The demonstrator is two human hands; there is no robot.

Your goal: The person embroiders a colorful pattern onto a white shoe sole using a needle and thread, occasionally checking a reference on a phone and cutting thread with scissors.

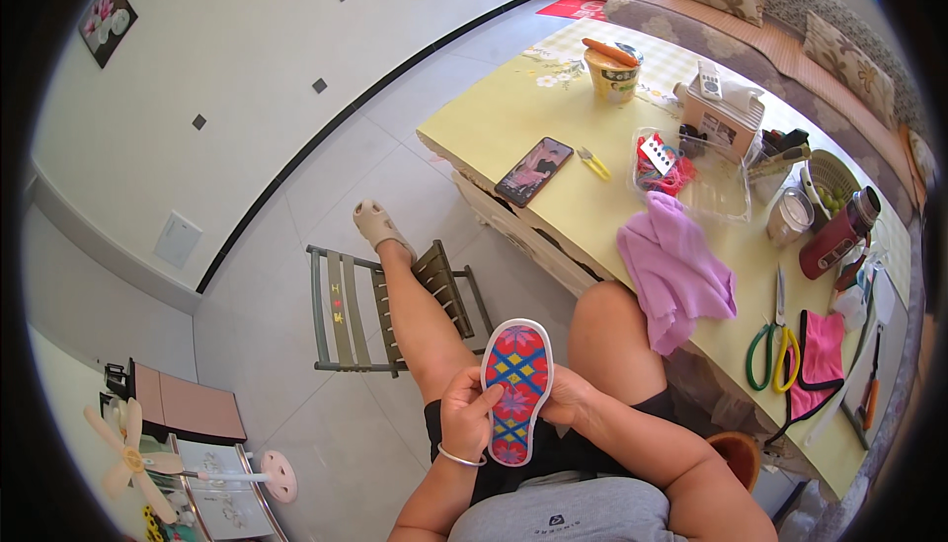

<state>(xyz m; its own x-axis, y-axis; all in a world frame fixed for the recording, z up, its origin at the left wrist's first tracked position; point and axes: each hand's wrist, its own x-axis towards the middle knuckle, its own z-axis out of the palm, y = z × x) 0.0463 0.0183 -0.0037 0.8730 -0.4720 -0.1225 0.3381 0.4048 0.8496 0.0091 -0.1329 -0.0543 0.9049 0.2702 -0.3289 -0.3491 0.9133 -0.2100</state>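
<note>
An embroidered insole (518, 369) with a white rim is held upright over my lap, its face patterned in red, blue lattice and yellow. My left hand (465, 412) grips its left edge, the thumb lying across the front. At the opposite edge, my right hand (567, 396) is closed on the insole, with most of its fingers hidden behind it. A silver bangle circles my left wrist. No needle or thread can be made out at the insole.
Right of my knee, the yellow table (474, 113) bears a phone (534, 172), yellow thread snips (593, 164), a plastic box of red thread (696, 172), a purple cloth (676, 271), scissors (776, 345) and a dark red flask (837, 236). My foot rests on a folding chair (360, 310). A fan (133, 453) stands lower left.
</note>
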